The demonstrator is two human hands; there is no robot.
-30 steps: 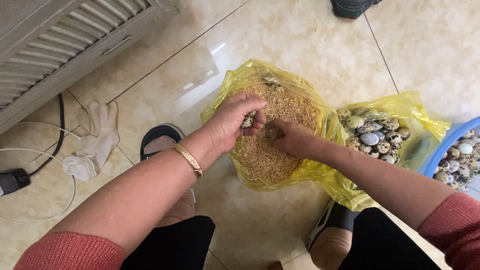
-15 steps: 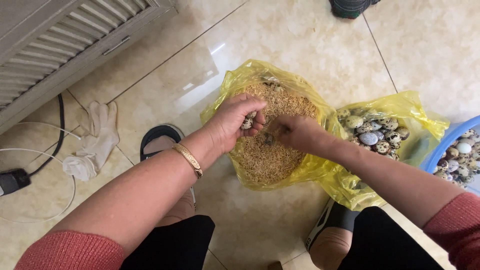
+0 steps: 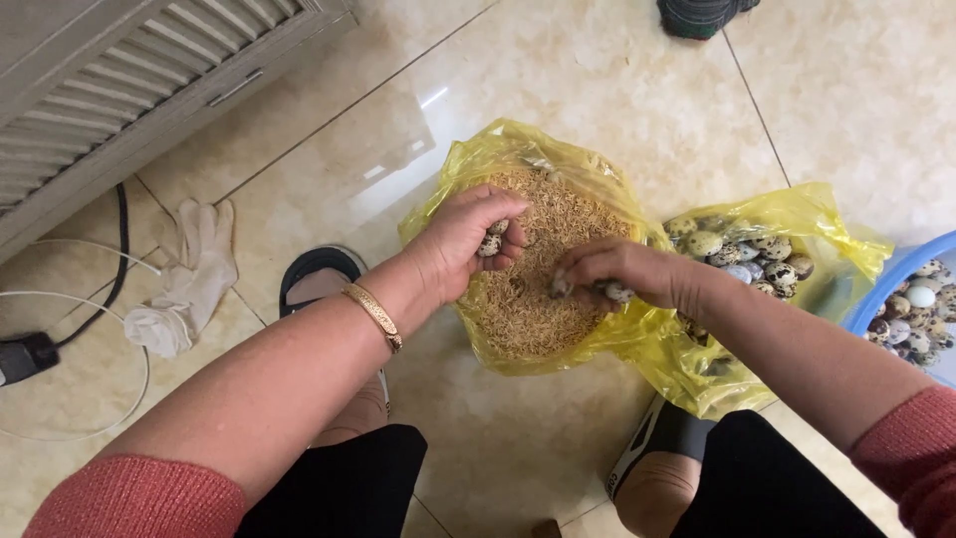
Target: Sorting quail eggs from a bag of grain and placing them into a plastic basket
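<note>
The left hand point(image 3: 468, 242) is curled shut over the yellow bag of husks point(image 3: 543, 264), and at least 2 speckled quail eggs point(image 3: 492, 240) are clamped between its fingers and palm; how many more lie inside the fist cannot be told. The right hand point(image 3: 619, 275) is held just beside it, fingers bent down into the husks, with 1 speckled egg point(image 3: 619, 293) pinched at the fingertips and a 2nd pale shape point(image 3: 561, 287) under the thumb that is too blurred to name. The 2 hands are near each other but apart, both above the middle of the husk heap. A gold bangle point(image 3: 373, 316) is worn on the left wrist.

Outward from the hands, 2 yellow plastic bags are seen on the tiled floor point(image 3: 597, 80): the husk bag, and to its right a second yellow bag point(image 3: 797, 224) in which roughly 10 visible eggs lie. A blue basin point(image 3: 864, 299) with more eggs is cut off at the right edge. 2 sandalled feet are seen, a black sandal point(image 3: 317, 271) on the left. 1 white glove point(image 3: 194, 274) lies by a black cable point(image 3: 121, 249) near the grey slatted unit point(image 3: 119, 80).

Compared with 0.5 s ago, the right hand has been drawn slightly away from the left, so that a gap of husks is now seen between them; the left hand is held in the same place.
</note>
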